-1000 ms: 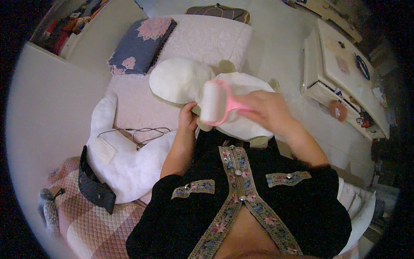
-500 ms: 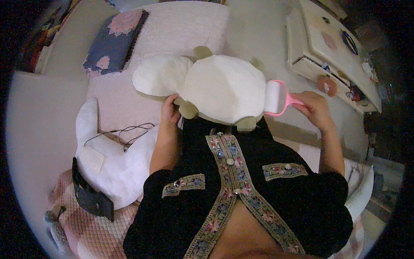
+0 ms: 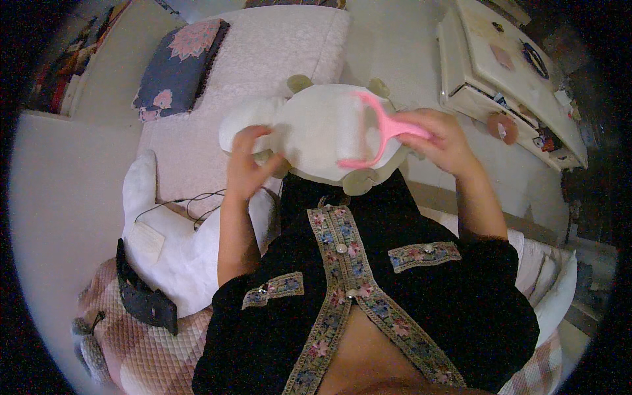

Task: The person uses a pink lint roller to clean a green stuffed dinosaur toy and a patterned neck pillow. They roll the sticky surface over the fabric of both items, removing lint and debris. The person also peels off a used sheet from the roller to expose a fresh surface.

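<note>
Across my lap lies a plump cream plush toy (image 3: pixel 313 122), turtle-like, with a rounded head at its left end and short olive-green feet. My right hand (image 3: pixel 444 141) grips the handle of a pink lint roller (image 3: pixel 385 125). Its white sticky roll rests over the right half of the plush body, slightly smeared by motion. At the toy's left end, my left hand (image 3: pixel 247 164) is raised over the neck area with thumb and fingers spread, holding nothing. The hand's fingertips are blurred, so contact with the toy is hard to tell.
To my left sit a white plush piece (image 3: pixel 178 263) with a dark cable (image 3: pixel 197 204), a black strap-like item (image 3: pixel 145 296) and a checked quilt (image 3: pixel 131 342). Ahead is a pink padded bench (image 3: pixel 283 46) bearing a folded floral cloth (image 3: pixel 178 66). A cream cabinet (image 3: pixel 487 79) stands far right.
The lint roller has moved left from the toy's right end onto its body. My left hand has let go of the toy's edge and risen over it, fingers spreading.
</note>
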`<state>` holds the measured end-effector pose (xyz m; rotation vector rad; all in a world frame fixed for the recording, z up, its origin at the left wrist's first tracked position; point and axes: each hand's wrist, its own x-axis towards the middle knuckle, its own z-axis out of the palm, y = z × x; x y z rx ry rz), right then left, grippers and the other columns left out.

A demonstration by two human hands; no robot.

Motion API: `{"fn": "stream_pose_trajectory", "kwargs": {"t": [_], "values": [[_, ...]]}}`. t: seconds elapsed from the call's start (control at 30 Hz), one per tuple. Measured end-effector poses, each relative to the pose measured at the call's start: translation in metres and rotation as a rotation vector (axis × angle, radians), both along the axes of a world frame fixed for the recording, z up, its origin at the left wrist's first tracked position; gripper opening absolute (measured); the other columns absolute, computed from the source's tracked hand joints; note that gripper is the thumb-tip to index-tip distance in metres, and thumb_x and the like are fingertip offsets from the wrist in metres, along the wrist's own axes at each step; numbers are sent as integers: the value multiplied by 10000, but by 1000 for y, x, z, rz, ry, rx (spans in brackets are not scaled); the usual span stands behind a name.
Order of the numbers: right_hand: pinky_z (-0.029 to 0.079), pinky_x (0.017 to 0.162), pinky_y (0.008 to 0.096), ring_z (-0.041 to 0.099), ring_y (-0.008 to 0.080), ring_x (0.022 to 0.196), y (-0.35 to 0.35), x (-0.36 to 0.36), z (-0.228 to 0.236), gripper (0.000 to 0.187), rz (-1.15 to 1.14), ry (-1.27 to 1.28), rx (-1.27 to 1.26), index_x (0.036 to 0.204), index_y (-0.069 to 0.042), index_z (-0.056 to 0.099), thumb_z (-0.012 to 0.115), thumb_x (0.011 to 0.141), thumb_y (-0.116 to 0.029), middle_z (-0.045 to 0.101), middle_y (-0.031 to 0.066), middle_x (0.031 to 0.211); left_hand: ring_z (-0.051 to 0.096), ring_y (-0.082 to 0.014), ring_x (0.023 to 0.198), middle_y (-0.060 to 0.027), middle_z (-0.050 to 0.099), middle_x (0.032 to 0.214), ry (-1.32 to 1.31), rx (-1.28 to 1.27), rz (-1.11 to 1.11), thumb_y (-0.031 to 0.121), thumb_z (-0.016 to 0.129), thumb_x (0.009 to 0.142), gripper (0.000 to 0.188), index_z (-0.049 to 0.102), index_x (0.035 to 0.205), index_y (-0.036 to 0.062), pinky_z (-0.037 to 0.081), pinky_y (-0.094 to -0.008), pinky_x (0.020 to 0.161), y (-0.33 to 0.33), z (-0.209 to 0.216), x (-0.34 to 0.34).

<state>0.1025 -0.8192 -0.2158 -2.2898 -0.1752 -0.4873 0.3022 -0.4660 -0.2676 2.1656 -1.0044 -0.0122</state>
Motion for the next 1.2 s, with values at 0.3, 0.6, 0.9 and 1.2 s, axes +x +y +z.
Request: {"fn": "stream_pose_trajectory", "kwargs": {"t": [0.3, 0.6, 0.9, 1.2], "values": [[524, 705, 392, 666, 317, 814, -32, -58, -42, 351, -79, 166, -237, 1161, -135, 711, 770, 830, -236, 713, 92, 961, 471, -325, 1324, -133, 496, 1436, -186, 234, -319, 306, 910, 567, 936, 511, 1374, 49, 374, -468, 1101, -83, -13, -59], [538, 842, 333, 682, 197, 942, -56, -83, -14, 296, -341, 168, 39, 1190, -61, 693, 724, 900, -114, 717, 108, 1082, 573, -309, 1114, -85, 620, 1193, -128, 17, -498, 350, 872, 646, 585, 652, 1112, 71, 424, -437, 973, -69, -17, -52], [539, 798, 401, 681, 325, 949, 40, 122, -3, 285, -58, 194, -420, 1189, -198, 700, 632, 945, -328, 722, 97, 1081, 608, -316, 967, -95, 653, 1053, -76, -100, -485, 321, 842, 699, 427, 682, 999, 63, 477, -426, 856, -58, -41, -54], [538, 789, 410, 684, 326, 919, -27, -1, -21, 280, -167, 233, -354, 1167, -151, 703, 670, 923, -285, 723, 109, 1046, 620, -322, 982, -104, 679, 1010, -24, -55, -458, 290, 863, 684, 409, 685, 977, 66, 494, -420, 834, -61, -50, -51]]}}
